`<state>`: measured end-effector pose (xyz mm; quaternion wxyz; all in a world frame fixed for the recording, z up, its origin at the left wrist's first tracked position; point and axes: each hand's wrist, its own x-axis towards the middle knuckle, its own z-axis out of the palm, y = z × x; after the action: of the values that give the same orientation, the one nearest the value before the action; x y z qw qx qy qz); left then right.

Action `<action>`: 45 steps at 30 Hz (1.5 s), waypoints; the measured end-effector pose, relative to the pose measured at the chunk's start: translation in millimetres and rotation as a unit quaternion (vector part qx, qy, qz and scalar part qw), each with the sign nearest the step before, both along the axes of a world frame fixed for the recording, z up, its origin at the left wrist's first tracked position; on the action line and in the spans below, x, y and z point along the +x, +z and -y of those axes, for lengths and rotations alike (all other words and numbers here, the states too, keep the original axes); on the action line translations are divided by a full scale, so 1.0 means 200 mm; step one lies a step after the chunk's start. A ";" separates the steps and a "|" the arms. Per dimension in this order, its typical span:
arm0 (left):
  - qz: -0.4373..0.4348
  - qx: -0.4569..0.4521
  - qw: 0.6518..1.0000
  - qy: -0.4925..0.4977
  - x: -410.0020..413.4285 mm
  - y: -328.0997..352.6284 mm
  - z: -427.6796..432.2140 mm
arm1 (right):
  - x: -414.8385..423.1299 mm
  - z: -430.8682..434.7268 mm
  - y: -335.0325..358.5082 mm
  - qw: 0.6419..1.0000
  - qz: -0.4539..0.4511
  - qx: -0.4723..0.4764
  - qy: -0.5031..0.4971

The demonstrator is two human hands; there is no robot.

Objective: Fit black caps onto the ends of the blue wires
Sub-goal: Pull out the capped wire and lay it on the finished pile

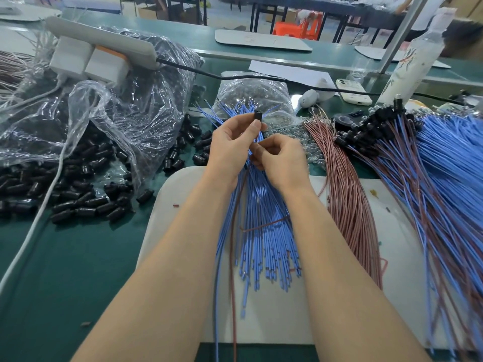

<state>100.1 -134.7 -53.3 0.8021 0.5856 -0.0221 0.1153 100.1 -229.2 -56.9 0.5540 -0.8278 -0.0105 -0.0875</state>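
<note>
My left hand (231, 147) pinches a small black cap (257, 117) between thumb and fingers, held upright above the table. My right hand (281, 160) sits just below and to the right, fingers curled round thin wires that run down past my wrists. A loose bundle of blue wires (264, 231) lies under both hands on a white board (339, 296). One blue and one red wire (232, 283) trail from my hands to the near edge. Loose black caps (86, 202) are heaped on the green table at the left.
A clear plastic bag (125, 105) holds more caps at the left, under a white power strip (99, 48). Pink wires (350, 199) lie right of my hands. Capped blue and red wires (418, 165) pile at the far right. A phone (352, 91) and a bag of clear parts (256, 92) lie beyond.
</note>
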 end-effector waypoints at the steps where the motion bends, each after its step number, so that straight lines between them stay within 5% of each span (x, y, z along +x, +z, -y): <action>1: -0.001 -0.001 1.000 0.000 0.00 0.00 0.00 | 0.00 0.00 0.00 1.000 -0.002 0.000 0.001; 36: 0.002 0.095 0.995 -0.020 -0.03 0.01 0.02 | -0.01 0.02 0.02 0.998 0.037 0.021 -0.047; 45: -0.007 0.029 1.000 -0.009 -0.03 0.02 0.02 | -0.01 0.00 0.02 0.998 0.031 0.034 -0.033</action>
<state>94.8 -139.0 -50.1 0.7859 0.6092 -0.0250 0.1032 97.4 -230.0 -53.5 0.5777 -0.8055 0.0027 -0.1321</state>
